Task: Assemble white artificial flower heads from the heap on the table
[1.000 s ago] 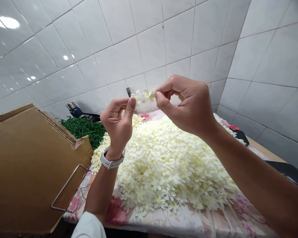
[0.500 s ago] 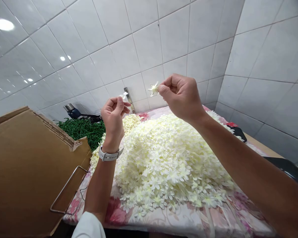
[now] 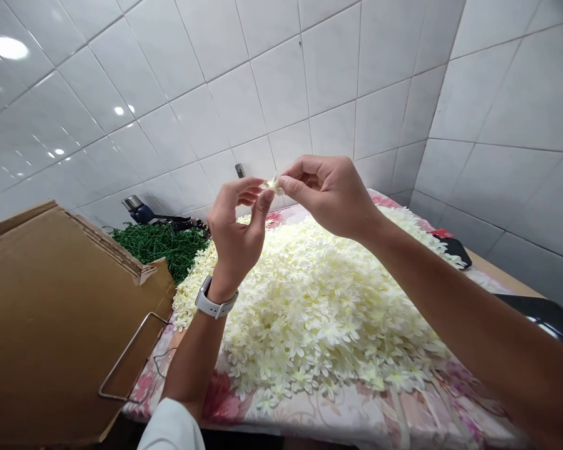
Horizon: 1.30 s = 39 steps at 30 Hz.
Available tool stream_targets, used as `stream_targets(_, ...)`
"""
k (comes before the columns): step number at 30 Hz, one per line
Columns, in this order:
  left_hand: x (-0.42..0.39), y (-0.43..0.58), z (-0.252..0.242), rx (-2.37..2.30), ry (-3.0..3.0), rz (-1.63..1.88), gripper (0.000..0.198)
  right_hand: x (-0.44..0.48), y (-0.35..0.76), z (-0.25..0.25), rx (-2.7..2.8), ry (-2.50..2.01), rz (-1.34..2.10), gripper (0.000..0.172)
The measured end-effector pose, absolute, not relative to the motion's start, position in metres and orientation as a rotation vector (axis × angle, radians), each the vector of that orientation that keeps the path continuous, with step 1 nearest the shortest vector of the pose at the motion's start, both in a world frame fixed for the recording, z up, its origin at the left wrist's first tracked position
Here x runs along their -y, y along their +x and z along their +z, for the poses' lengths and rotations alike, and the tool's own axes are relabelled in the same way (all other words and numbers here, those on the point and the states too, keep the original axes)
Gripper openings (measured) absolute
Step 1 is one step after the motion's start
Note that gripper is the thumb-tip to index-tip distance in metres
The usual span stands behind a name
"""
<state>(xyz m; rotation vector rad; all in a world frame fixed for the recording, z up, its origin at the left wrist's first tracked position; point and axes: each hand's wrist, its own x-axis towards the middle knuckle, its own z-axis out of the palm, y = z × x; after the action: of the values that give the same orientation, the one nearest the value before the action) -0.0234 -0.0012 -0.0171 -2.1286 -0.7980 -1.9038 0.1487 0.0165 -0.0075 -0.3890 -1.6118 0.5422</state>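
A small cream artificial flower (image 3: pixel 273 185) sits at the fingertips of both hands, partly hidden by them. My right hand (image 3: pixel 323 197) pinches it between thumb and index finger. My left hand (image 3: pixel 238 230) holds it from the other side, with thumb and index finger at its edge. Whether a second flower lies hidden in the left fingers, I cannot tell. A white smartwatch (image 3: pixel 216 301) circles my left wrist. Below both hands spreads a large heap of cream artificial flowers (image 3: pixel 319 312).
The heap lies on a pink floral cloth (image 3: pixel 225 400). To the left stand a brown cardboard sheet (image 3: pixel 51 325) with a metal wire handle (image 3: pixel 126 356) and a green pile of leafy strands (image 3: pixel 162 250). White tile walls (image 3: pixel 281 81) rise behind.
My hands have moved toward each other and slightly down. The flower pieces held apart half a second ago now meet at the fingertips.
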Motion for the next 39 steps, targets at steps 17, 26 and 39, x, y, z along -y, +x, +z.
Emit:
stream_targets(17,0.012,-0.018,-0.023,0.682,-2.101,-2.205,0.014,-0.008,0.148,-0.006,1.677,-0.150,0.910,0.026)
stream_targets(26,0.009,-0.025,-0.021,0.735,-1.939,-2.163,0.012,-0.001,0.148,-0.003,1.702,-0.247,0.668,0.015)
stream_targets(39,0.003,-0.026,-0.021,0.606,-1.855,-2.047,0.014,0.008,0.146,0.000,1.684,-0.586,0.230,0.014)
